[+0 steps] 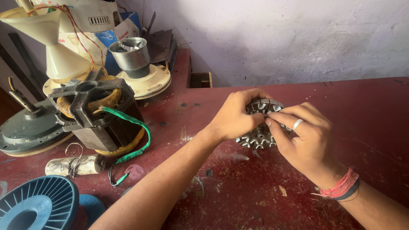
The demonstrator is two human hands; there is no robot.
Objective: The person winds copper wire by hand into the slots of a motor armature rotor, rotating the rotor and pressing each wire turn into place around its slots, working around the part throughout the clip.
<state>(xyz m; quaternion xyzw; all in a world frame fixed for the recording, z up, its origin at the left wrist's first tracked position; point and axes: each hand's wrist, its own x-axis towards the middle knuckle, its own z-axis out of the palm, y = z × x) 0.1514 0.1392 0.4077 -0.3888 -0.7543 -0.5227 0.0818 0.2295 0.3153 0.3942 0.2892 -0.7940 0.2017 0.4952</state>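
Round grey metal stator core (260, 135), toothed like a gear around its rim, sits at the centre of our head view, held just above the worn red table (375, 127). Our left hand (235, 118) comes in from seven o'clock and wraps over the core's ten o'clock side, fingers curled around its rim in a firm grasp. Our right hand (303, 137), entering from four o'clock with a silver ring on one finger and red and black bands at the wrist, pinches the core's upper edge at two o'clock with thumb and fingertips closed on it.

At nine o'clock from the hands stands a dark motor block with yellow copper windings (99, 114), and a green sleeved wire (136, 136) loops down from it onto the table. At eleven o'clock a steel mixer jar on a cream base (135, 64) stands open at the top; we cannot tell what lies inside. A cream plastic funnel-shaped housing (47, 38) rises at the far ten o'clock corner. A grey round motor cover (27, 130) lies at nine o'clock, a white cylindrical capacitor (76, 165) just below the motor, and a blue ribbed plastic spool (36, 204) at eight o'clock.
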